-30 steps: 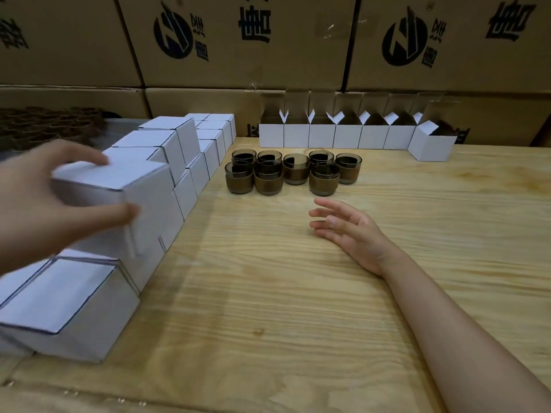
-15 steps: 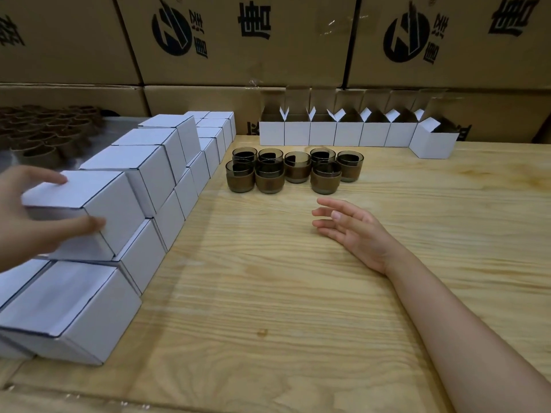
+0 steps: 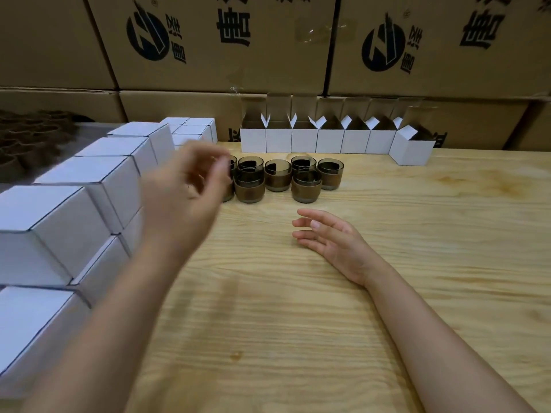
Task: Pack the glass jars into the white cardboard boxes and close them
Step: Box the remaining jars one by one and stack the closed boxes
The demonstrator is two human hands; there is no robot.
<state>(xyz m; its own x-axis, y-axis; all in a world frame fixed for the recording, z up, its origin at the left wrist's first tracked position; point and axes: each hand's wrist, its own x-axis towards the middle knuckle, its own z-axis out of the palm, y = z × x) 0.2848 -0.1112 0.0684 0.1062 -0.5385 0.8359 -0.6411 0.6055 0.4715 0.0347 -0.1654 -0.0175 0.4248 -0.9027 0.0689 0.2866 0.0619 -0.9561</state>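
Left hand (image 3: 185, 186) blurred, loosely curled, before glass jars (image 3: 277, 175); right hand (image 3: 331, 239) relaxed on bench (image 3: 298, 323); 7 open white boxes (image 3: 329, 141) behind.

**Dark print on the back cartons**

We read print on the brown cartons (image 3: 74, 40) stacked at the back; the middle one carries a round dark logo (image 3: 147, 35), a slanted mark inside a circle; small Chinese characters (image 3: 178, 44) stand just beside it, the top one seemingly 然; a large character (image 3: 234, 25) sits further right, cut by the top edge, and we cannot read it surely; the right carton (image 3: 447, 73) repeats the logo and characters; on the lower carton (image 3: 185, 105) we see dark print fragments (image 3: 233, 135), mostly hidden behind the white boxes (image 3: 304, 140), too little to read.
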